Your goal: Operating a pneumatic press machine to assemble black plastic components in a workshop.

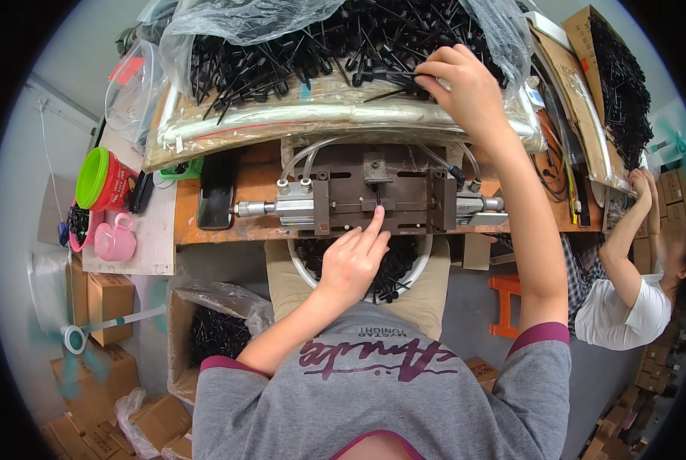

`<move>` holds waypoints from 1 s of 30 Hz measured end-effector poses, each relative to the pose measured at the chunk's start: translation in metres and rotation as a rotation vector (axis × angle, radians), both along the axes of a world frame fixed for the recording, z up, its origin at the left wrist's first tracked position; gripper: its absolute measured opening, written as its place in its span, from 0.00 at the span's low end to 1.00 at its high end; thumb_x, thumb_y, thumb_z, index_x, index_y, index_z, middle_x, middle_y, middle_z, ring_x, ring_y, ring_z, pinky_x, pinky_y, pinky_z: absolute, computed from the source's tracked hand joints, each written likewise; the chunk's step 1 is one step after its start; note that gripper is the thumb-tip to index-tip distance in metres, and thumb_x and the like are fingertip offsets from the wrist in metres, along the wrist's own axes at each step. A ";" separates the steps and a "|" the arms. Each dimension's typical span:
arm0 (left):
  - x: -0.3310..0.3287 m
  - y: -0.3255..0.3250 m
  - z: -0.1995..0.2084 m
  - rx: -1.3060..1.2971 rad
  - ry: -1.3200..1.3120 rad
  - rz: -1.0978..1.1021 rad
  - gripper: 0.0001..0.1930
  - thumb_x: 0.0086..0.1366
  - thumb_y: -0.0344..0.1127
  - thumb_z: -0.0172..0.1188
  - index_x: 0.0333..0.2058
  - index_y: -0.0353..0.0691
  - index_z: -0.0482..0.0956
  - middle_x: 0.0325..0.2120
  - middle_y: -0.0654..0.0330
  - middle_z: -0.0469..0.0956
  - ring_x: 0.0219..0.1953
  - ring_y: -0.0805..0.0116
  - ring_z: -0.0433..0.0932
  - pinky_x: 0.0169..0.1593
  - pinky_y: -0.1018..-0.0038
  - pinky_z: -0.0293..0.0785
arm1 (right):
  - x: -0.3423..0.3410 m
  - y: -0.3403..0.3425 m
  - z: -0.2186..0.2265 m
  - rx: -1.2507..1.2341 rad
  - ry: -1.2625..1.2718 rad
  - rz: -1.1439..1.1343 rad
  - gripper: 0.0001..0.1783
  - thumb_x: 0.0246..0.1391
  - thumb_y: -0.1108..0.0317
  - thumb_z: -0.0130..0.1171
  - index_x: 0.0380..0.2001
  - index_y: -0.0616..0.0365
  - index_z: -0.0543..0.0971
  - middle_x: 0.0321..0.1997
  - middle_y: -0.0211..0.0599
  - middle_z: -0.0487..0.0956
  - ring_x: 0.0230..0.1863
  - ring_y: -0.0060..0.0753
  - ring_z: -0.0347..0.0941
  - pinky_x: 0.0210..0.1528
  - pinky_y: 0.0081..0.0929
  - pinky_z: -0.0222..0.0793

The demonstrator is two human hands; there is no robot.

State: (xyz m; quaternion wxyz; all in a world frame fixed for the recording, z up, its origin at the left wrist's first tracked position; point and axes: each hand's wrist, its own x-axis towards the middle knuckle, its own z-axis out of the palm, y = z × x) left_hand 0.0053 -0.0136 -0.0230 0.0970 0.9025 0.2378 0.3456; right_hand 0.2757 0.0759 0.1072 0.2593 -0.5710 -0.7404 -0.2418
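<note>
On the bench, seen from the head camera, a metal press (373, 195) sits in the middle. One left hand (354, 257) comes up from 6 o'clock. Its pointing finger is stretched out and touches the slot in the press; the other fingers are curled in. It grips nothing that I can see.

One right hand (462, 84) reaches up to 1 o'clock, into the pile of black sticks (320, 46). Its fingers are pinched shut on a stick (393, 93), which pokes out to 9 o'clock from the fingertips.

I think the sticks are light, thin and hard plastic. They look like they tangle, so one should be pinched near its thick end and pulled out slowly. They are too many to count.

A plastic bag (228, 19) lies open around the pile. One bowl (423, 261) with more sticks sits under the press at 6 o'clock. At 9 o'clock stand one red tub (109, 182) with a green rim and one pink cup (116, 239). One phone (216, 198) lies beside the press. At 3 o'clock another person (626, 295) reaches up. One orange stool (505, 305) stands near.
</note>
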 end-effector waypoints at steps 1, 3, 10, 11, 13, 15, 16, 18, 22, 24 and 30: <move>0.001 0.003 0.002 -0.002 0.017 -0.002 0.15 0.48 0.31 0.73 0.36 0.37 0.82 0.55 0.52 0.78 0.36 0.60 0.83 0.43 0.69 0.80 | 0.002 -0.004 0.004 0.003 0.064 -0.016 0.08 0.54 0.65 0.67 0.35 0.55 0.87 0.33 0.27 0.80 0.36 0.28 0.75 0.40 0.28 0.73; 0.002 0.008 0.007 -0.003 0.051 -0.009 0.15 0.47 0.31 0.73 0.35 0.38 0.82 0.56 0.52 0.78 0.33 0.61 0.83 0.40 0.71 0.80 | 0.001 -0.019 0.016 -0.177 0.395 -0.047 0.10 0.58 0.65 0.65 0.38 0.57 0.87 0.32 0.28 0.80 0.31 0.24 0.74 0.37 0.25 0.72; -0.001 0.007 0.010 -0.073 0.121 -0.002 0.15 0.47 0.32 0.73 0.36 0.39 0.82 0.56 0.53 0.78 0.26 0.65 0.82 0.33 0.75 0.78 | -0.008 -0.087 0.022 -0.592 1.274 0.263 0.12 0.61 0.70 0.61 0.44 0.66 0.83 0.27 0.32 0.82 0.25 0.15 0.74 0.27 0.13 0.68; -0.002 0.008 0.014 -0.104 0.127 -0.014 0.16 0.48 0.31 0.73 0.37 0.38 0.82 0.55 0.53 0.78 0.26 0.66 0.83 0.33 0.75 0.79 | -0.006 -0.098 0.020 -0.680 1.315 0.287 0.10 0.60 0.71 0.62 0.42 0.67 0.83 0.27 0.34 0.82 0.23 0.16 0.74 0.26 0.14 0.69; -0.003 0.007 0.027 -0.400 -0.005 -0.065 0.17 0.51 0.28 0.73 0.42 0.37 0.82 0.54 0.53 0.79 0.29 0.68 0.84 0.35 0.77 0.79 | -0.008 -0.109 0.009 -0.790 1.386 0.363 0.07 0.56 0.76 0.64 0.38 0.67 0.83 0.27 0.40 0.83 0.20 0.19 0.76 0.23 0.15 0.70; -0.006 0.004 0.049 -0.924 -0.281 -0.129 0.20 0.54 0.25 0.71 0.48 0.35 0.82 0.52 0.53 0.80 0.34 0.70 0.85 0.37 0.78 0.80 | -0.017 -0.114 0.005 -0.921 1.388 0.388 0.06 0.55 0.78 0.64 0.36 0.68 0.84 0.28 0.41 0.84 0.22 0.21 0.78 0.24 0.15 0.72; -0.008 0.005 0.062 -1.094 -0.399 -0.191 0.24 0.57 0.20 0.68 0.54 0.35 0.80 0.49 0.53 0.81 0.40 0.70 0.84 0.40 0.79 0.81 | -0.020 -0.116 0.004 -0.999 1.380 0.392 0.06 0.54 0.79 0.65 0.36 0.69 0.84 0.28 0.41 0.84 0.22 0.22 0.78 0.24 0.16 0.73; -0.012 0.011 0.073 -0.746 -0.421 -0.227 0.21 0.58 0.19 0.67 0.52 0.35 0.82 0.47 0.52 0.81 0.41 0.70 0.83 0.41 0.78 0.82 | -0.028 -0.114 0.002 -1.040 1.380 0.414 0.06 0.53 0.78 0.67 0.35 0.69 0.84 0.27 0.41 0.84 0.22 0.22 0.79 0.24 0.17 0.75; -0.019 0.015 0.082 -0.650 -0.406 -0.287 0.18 0.55 0.20 0.69 0.46 0.34 0.85 0.41 0.54 0.81 0.39 0.70 0.83 0.39 0.77 0.84 | -0.034 -0.099 0.003 -1.056 1.341 0.445 0.10 0.54 0.74 0.68 0.40 0.64 0.84 0.32 0.37 0.85 0.26 0.20 0.79 0.30 0.19 0.75; -0.024 0.012 0.083 -0.585 -0.395 -0.249 0.17 0.53 0.22 0.71 0.44 0.35 0.86 0.42 0.54 0.81 0.38 0.69 0.83 0.38 0.77 0.84 | -0.037 -0.088 0.003 -0.838 1.363 0.464 0.12 0.54 0.72 0.69 0.42 0.63 0.84 0.36 0.35 0.85 0.31 0.18 0.79 0.34 0.17 0.74; -0.023 0.003 0.048 -0.385 -0.214 -0.119 0.14 0.53 0.29 0.73 0.39 0.33 0.84 0.51 0.53 0.80 0.36 0.67 0.84 0.39 0.74 0.82 | -0.002 -0.027 -0.016 -0.092 0.449 -0.185 0.22 0.47 0.61 0.72 0.47 0.52 0.84 0.40 0.38 0.85 0.38 0.37 0.80 0.46 0.33 0.75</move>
